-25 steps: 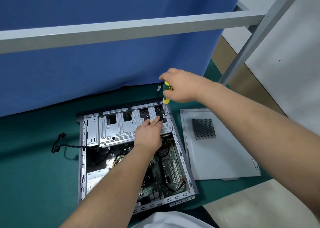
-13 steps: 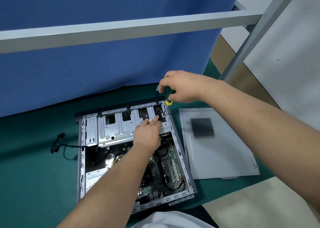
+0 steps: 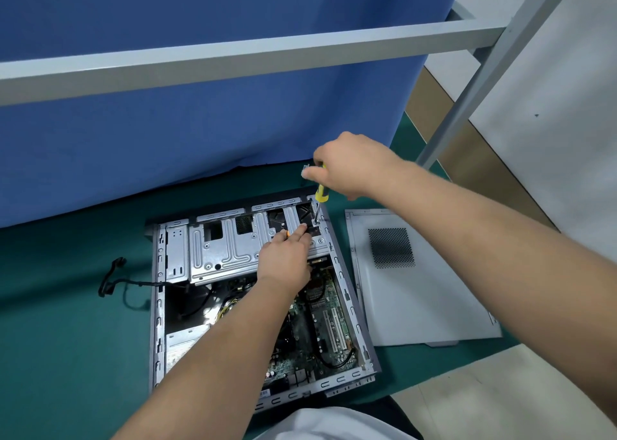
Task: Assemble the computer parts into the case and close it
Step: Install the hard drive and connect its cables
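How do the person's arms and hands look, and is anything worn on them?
Both forearms are bare up to the frame edge; no sleeves, gloves, watch or rings are visible on the left hand or right hand. White clothing shows at the bottom.

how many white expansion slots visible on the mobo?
2. Both white expansion slots lie side by side on the motherboard, in the case's near-right part, beside its right wall. The left forearm covers part of the board, so more may be hidden.
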The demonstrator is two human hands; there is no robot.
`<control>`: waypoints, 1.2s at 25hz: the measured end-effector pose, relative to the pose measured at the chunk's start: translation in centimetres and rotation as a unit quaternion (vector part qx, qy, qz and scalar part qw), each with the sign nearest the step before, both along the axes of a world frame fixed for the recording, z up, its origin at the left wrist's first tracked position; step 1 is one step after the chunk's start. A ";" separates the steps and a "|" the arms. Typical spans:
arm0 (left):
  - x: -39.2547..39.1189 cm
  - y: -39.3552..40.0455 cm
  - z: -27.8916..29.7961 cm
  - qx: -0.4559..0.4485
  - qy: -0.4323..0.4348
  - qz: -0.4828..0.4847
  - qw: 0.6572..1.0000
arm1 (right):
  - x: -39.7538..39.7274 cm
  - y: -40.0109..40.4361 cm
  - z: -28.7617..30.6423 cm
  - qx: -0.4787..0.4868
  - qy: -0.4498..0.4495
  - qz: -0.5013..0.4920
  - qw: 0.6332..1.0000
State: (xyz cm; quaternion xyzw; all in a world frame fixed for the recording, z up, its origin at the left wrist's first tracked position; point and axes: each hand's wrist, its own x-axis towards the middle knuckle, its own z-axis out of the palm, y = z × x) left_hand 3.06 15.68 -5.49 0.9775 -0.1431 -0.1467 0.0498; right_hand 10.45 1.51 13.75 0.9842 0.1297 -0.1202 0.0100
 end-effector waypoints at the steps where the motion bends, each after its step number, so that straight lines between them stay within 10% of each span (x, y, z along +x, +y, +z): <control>1: 0.0 0.0 0.0 0.000 -0.002 -0.001 1.000 | -0.3 0.4 -0.2 -0.009 -0.021 -0.036 0.999; 7: 0.0 0.1 0.1 -0.002 0.000 0.001 1.000 | 0.3 -0.8 1.0 0.004 0.101 0.114 0.988; 12: 0.0 0.1 0.1 -0.001 0.000 0.001 1.000 | -0.4 0.9 -0.6 -0.047 -0.039 -0.016 0.998; 17: 0.0 0.1 0.2 0.000 0.002 0.001 1.000 | 0.4 -0.3 0.9 -0.024 0.084 0.104 0.991; 22: 0.0 0.0 0.3 0.003 0.000 -0.002 1.000 | -0.2 1.0 -1.0 -0.036 -0.051 -0.047 0.997; 26: -0.1 0.0 0.4 0.001 0.004 0.000 1.000 | 0.5 -0.4 0.6 -0.014 0.080 0.073 0.994; 30: -0.1 0.0 0.5 0.005 0.006 0.000 1.000 | -0.3 0.4 -0.5 -0.028 -0.026 -0.007 0.999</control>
